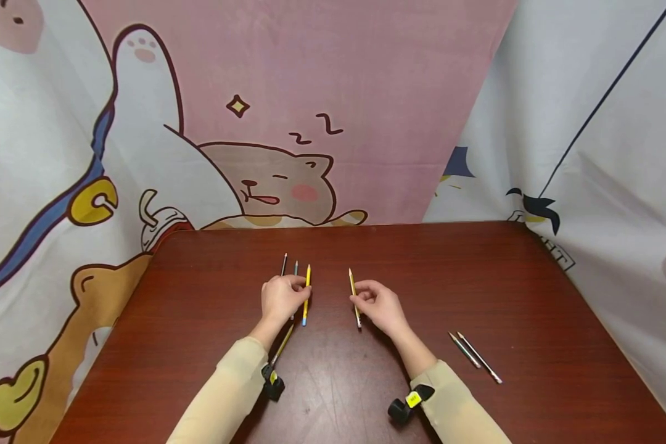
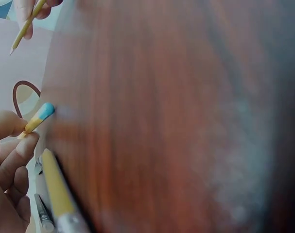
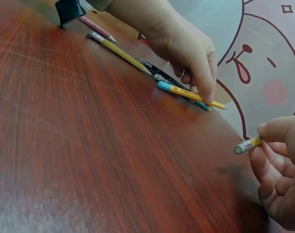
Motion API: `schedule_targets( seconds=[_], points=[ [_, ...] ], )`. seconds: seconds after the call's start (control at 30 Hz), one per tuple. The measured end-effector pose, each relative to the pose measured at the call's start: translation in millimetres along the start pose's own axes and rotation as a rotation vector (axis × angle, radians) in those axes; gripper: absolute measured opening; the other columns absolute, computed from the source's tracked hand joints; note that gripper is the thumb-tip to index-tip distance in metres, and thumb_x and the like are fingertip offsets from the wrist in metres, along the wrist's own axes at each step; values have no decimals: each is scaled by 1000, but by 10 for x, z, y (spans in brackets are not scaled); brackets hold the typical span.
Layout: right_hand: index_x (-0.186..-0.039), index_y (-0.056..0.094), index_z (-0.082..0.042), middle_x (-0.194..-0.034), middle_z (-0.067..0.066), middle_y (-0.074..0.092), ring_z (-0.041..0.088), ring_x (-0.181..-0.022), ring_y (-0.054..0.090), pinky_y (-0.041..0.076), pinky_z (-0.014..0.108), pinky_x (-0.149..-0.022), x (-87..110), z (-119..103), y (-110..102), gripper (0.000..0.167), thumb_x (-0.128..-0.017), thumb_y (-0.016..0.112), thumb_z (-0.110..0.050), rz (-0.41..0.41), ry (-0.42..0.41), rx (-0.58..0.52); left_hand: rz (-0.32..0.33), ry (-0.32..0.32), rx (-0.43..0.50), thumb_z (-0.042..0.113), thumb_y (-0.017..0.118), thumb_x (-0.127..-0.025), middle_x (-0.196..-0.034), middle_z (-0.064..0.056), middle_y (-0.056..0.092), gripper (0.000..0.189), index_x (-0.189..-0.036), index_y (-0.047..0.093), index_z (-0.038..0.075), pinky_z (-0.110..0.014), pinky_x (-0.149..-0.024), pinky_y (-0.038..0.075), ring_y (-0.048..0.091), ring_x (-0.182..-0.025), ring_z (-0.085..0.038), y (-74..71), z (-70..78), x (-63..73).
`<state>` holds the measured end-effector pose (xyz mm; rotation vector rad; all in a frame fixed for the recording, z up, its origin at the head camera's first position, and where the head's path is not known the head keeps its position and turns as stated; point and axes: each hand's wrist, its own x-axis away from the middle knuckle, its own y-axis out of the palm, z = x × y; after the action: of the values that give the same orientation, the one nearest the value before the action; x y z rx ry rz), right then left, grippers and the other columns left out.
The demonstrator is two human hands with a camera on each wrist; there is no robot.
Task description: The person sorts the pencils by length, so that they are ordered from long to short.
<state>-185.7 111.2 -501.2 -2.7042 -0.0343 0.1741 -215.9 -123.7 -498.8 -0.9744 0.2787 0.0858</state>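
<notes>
At the near right of the table (image 1: 172, 345), two slim pencils (image 1: 480, 357) lie side by side; at left, a gold pencil (image 1: 282, 345) lies below the left hand (image 1: 280, 299). That hand's grip pinches a yellow pencil (image 1: 305, 311) with a blue end; the right hand (image 1: 383, 307) pinches a paler pencil (image 1: 353, 285) with a whitish eraser. Both tips point away. Farther, a black pencil (image 1: 284, 264) and a teal pencil (image 1: 296, 267) show past the left hand.

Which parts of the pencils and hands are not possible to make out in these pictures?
Head: lower part of the black pencil, behind the left hand.
Left wrist: rest of the right hand, cut off by top edge.
Right wrist: lettering on the blue-ended pencil, too small.
</notes>
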Motion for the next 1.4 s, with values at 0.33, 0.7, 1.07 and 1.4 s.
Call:
schedule_targets(
  seconds=[0.33, 0.7, 1.07, 1.4],
  points=[
    [-103, 70, -3, -75, -3, 66, 12, -68, 62, 49, 27, -64, -42, -56, 85, 21, -85, 77, -10, -5, -11, 82, -21, 18, -115, 28, 81, -79, -70, 9, 71, 14, -90, 81, 19, -43, -74, 41, 64, -74, -19, 33, 36, -36],
    [-102, 71, -9, -72, -8, 67, 10, -66, 60, 46, 32, -64, -94, -74, 213, 22, -83, 79, -18, 12, -5, 228, -18, 11, -119, 27, 81, -79, -74, 7, 73, 16, -92, 82, 17, -43, -75, 41, 63, -78, -21, 0, 65, -70],
    [-101, 73, -12, -74, -8, 69, 12, -70, 64, 48, 36, -66, -161, -181, 374, 24, -82, 79, -24, 13, 29, 310, -14, 23, -110, 26, 82, -79, -76, 5, 73, 17, -93, 81, 16, -45, -76, 41, 64, -79, -23, 11, 62, -97],
    [-101, 73, -13, -74, -8, 69, 12, -70, 65, 49, 36, -66, -233, -229, 481, 23, -83, 78, -26, 23, 77, 352, -28, 11, -97, 25, 81, -81, -77, 4, 73, 17, -95, 81, 15, -46, -79, 41, 64, -81, -23, 6, 64, -97]
  ],
)
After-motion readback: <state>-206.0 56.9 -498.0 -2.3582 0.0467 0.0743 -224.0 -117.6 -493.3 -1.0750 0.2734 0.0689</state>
